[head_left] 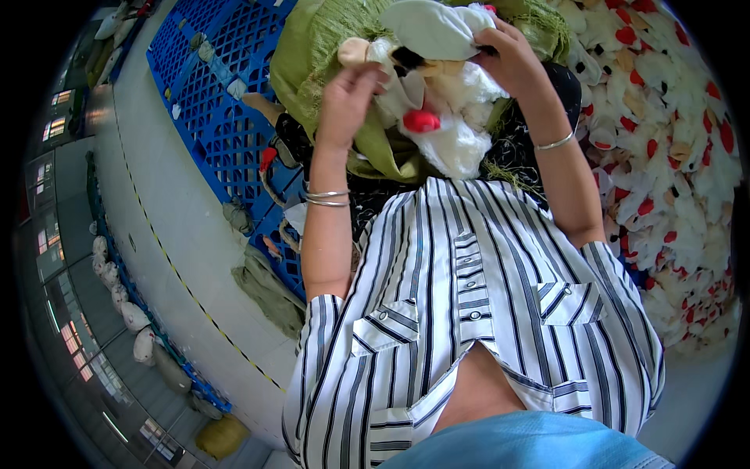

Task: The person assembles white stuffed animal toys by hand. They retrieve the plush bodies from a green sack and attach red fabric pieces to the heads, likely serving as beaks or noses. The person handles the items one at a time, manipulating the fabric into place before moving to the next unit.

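Observation:
A white plush toy piece (461, 90) with fluffy fur, a beige ear, black patches and a red part lies over my lap at the top. My right hand (512, 59) is closed on the pale, flat fabric part at its upper edge, thumb and fingers gripping the rim. At the other side my left hand (350, 102) has its fingers pressed together just below the beige ear (354, 51), touching or very close to the white fur. What those fingers pinch, if anything, is too small to make out. Green woven sacking (312, 59) lies beneath and around the plush piece.
A big heap of white and red plush pieces (652, 148) rises at the right. Blue plastic pallets (207, 102) lie to the left with scraps and rope on them. Farther left, a striped tape line (176, 270) runs along the pale floor, past several white bundles (117, 297).

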`<state>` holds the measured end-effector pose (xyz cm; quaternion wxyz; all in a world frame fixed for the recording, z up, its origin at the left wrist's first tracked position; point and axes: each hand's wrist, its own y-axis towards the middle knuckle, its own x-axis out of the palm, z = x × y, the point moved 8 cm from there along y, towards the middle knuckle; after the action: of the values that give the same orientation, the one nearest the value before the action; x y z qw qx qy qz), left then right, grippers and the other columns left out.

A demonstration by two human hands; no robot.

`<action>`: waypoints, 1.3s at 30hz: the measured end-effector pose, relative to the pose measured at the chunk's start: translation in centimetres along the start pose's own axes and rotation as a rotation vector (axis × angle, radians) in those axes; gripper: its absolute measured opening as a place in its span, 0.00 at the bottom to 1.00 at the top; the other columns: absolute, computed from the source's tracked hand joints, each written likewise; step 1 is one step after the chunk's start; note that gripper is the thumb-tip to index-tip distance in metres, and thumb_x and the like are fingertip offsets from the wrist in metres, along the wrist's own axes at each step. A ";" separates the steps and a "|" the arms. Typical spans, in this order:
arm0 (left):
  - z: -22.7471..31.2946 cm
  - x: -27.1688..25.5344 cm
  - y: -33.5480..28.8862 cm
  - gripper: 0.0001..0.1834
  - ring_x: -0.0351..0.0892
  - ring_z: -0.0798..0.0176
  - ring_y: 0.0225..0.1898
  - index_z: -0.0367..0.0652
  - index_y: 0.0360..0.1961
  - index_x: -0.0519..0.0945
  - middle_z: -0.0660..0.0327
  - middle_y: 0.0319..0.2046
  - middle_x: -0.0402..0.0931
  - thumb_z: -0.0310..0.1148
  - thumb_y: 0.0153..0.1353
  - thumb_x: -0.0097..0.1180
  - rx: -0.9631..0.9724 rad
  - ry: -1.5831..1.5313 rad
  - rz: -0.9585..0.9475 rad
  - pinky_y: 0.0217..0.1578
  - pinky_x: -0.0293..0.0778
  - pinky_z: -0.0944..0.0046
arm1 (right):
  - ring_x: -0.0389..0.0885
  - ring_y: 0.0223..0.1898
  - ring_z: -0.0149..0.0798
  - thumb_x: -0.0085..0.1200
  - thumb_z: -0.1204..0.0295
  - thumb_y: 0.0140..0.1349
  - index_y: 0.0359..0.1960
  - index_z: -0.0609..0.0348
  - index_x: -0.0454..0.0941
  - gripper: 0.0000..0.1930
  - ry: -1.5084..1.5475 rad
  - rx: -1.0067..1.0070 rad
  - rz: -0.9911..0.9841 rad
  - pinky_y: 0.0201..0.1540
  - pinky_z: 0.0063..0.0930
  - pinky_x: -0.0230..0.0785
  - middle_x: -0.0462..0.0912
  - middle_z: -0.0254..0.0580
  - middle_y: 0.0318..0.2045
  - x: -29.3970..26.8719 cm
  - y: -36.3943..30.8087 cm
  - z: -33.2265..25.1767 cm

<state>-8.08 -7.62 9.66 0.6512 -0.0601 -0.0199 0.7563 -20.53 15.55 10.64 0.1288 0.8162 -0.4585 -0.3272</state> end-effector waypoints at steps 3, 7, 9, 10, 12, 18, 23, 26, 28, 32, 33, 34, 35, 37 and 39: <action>-0.4 5.0 -1.9 0.23 0.78 0.71 0.43 0.36 0.59 0.73 0.61 0.44 0.79 0.35 0.67 0.59 -0.072 -0.051 -0.180 0.44 0.74 0.69 | 0.80 0.45 0.40 0.54 0.78 0.62 0.44 0.65 0.76 0.10 0.608 0.374 0.095 0.51 0.36 0.78 0.79 0.43 0.44 2.6 -1.6 0.0; 0.8 5.8 -1.6 0.21 0.77 0.71 0.41 0.38 0.58 0.72 0.64 0.45 0.78 0.34 0.66 0.59 0.207 -0.504 -0.100 0.44 0.75 0.70 | 0.86 0.36 0.42 0.53 0.74 0.63 0.48 0.71 0.75 0.14 1.233 0.701 -0.056 0.47 0.32 0.81 0.84 0.47 0.37 7.7 -3.3 -4.9; 1.1 4.5 -1.6 0.16 0.79 0.71 0.41 0.40 0.54 0.76 0.64 0.45 0.80 0.29 0.67 0.54 0.161 -0.533 -0.021 0.43 0.77 0.70 | 0.86 0.33 0.36 0.57 0.71 0.62 0.43 0.73 0.77 0.15 0.854 0.762 -0.203 0.39 0.28 0.80 0.84 0.46 0.33 8.1 -4.6 -6.7; 0.8 3.5 -1.6 0.15 0.80 0.69 0.43 0.40 0.54 0.77 0.62 0.45 0.80 0.29 0.67 0.53 0.163 -0.541 0.020 0.44 0.77 0.69 | 0.87 0.33 0.33 0.59 0.68 0.62 0.42 0.72 0.79 0.16 0.662 0.741 -0.369 0.38 0.26 0.80 0.86 0.45 0.33 8.0 -5.0 -6.6; 0.9 1.9 -2.0 0.13 0.82 0.68 0.43 0.42 0.50 0.81 0.61 0.42 0.82 0.26 0.66 0.52 0.162 -0.616 0.126 0.44 0.78 0.69 | 0.85 0.30 0.30 0.57 0.68 0.66 0.39 0.69 0.81 0.13 0.544 0.482 -0.638 0.35 0.22 0.78 0.85 0.41 0.31 6.7 -4.8 -7.4; 7.8 -0.4 -4.6 0.10 0.80 0.76 0.35 0.40 0.46 0.84 0.65 0.37 0.84 0.27 0.66 0.54 0.277 -0.408 0.066 0.38 0.76 0.74 | 0.82 0.45 0.31 0.46 0.57 0.73 0.46 0.61 0.80 0.19 0.479 0.302 -0.157 0.47 0.24 0.73 0.84 0.41 0.41 -0.9 0.5 -5.7; 14.7 1.9 -4.7 0.10 0.79 0.76 0.35 0.36 0.44 0.83 0.64 0.36 0.84 0.28 0.64 0.56 0.388 -0.129 -0.104 0.40 0.75 0.74 | 0.78 0.46 0.32 0.58 0.48 0.64 0.54 0.69 0.76 0.32 0.482 0.169 -0.452 0.48 0.27 0.72 0.83 0.44 0.45 6.1 0.8 -11.5; 14.2 2.3 -4.2 0.11 0.77 0.78 0.32 0.36 0.41 0.83 0.65 0.33 0.83 0.35 0.67 0.59 0.302 -0.155 -0.055 0.34 0.73 0.76 | 0.77 0.42 0.27 0.65 0.48 0.58 0.55 0.71 0.75 0.36 0.621 0.264 -0.520 0.44 0.20 0.71 0.81 0.40 0.42 7.6 0.6 -12.7; 13.7 2.6 -3.7 0.14 0.74 0.80 0.29 0.37 0.38 0.83 0.68 0.29 0.81 0.39 0.68 0.60 0.269 -0.192 -0.031 0.29 0.70 0.77 | 0.77 0.40 0.26 0.67 0.50 0.56 0.55 0.69 0.76 0.36 0.795 0.190 -0.477 0.42 0.19 0.70 0.81 0.37 0.40 7.5 1.0 -13.8; 12.9 2.1 -3.4 0.14 0.66 0.77 0.23 0.39 0.30 0.78 0.69 0.21 0.71 0.38 0.69 0.56 0.377 -0.024 0.018 0.24 0.61 0.77 | 0.80 0.38 0.24 0.66 0.60 0.59 0.53 0.66 0.77 0.26 0.839 0.259 -0.190 0.41 0.18 0.72 0.82 0.35 0.39 5.5 1.6 -13.3; 12.3 0.7 -3.4 0.14 0.65 0.77 0.22 0.40 0.29 0.77 0.70 0.20 0.69 0.38 0.69 0.57 0.346 -0.083 0.079 0.23 0.59 0.76 | 0.80 0.38 0.24 0.65 0.62 0.60 0.53 0.65 0.77 0.24 0.802 0.320 -0.084 0.40 0.18 0.73 0.82 0.34 0.39 4.6 1.6 -12.8; 11.3 -1.2 -3.3 0.15 0.63 0.77 0.21 0.41 0.27 0.76 0.70 0.20 0.66 0.38 0.69 0.57 0.316 -0.143 0.137 0.23 0.58 0.75 | 0.82 0.37 0.24 0.63 0.67 0.62 0.51 0.62 0.78 0.18 1.048 0.279 -0.054 0.38 0.17 0.74 0.82 0.32 0.37 3.4 1.9 -11.9; 10.5 -2.8 -3.4 0.15 0.61 0.77 0.21 0.42 0.26 0.75 0.70 0.19 0.64 0.38 0.69 0.57 0.285 -0.203 0.194 0.22 0.56 0.75 | 0.80 0.35 0.22 0.60 0.68 0.65 0.47 0.61 0.80 0.13 1.009 0.465 0.128 0.35 0.16 0.72 0.82 0.30 0.34 2.5 1.3 -9.2; 10.1 -4.6 -3.7 0.17 0.56 0.75 0.19 0.45 0.22 0.70 0.70 0.17 0.60 0.37 0.70 0.55 0.295 -0.246 0.288 0.21 0.54 0.71 | 0.80 0.37 0.26 0.53 0.71 0.69 0.46 0.63 0.77 0.10 1.055 0.487 0.369 0.39 0.20 0.73 0.81 0.32 0.35 0.3 1.4 -6.5; 10.0 -6.5 -4.2 0.19 0.53 0.74 0.18 0.46 0.21 0.67 0.70 0.16 0.57 0.36 0.70 0.54 0.330 -0.309 0.371 0.21 0.54 0.69 | 0.80 0.36 0.27 0.49 0.69 0.73 0.43 0.61 0.77 0.09 1.031 0.409 0.605 0.39 0.21 0.74 0.81 0.32 0.34 -2.0 1.6 -6.0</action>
<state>-4.19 -12.88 20.44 0.4919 0.1598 0.0155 0.8557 -18.42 15.83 16.84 0.2613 0.7113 -0.6014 0.2532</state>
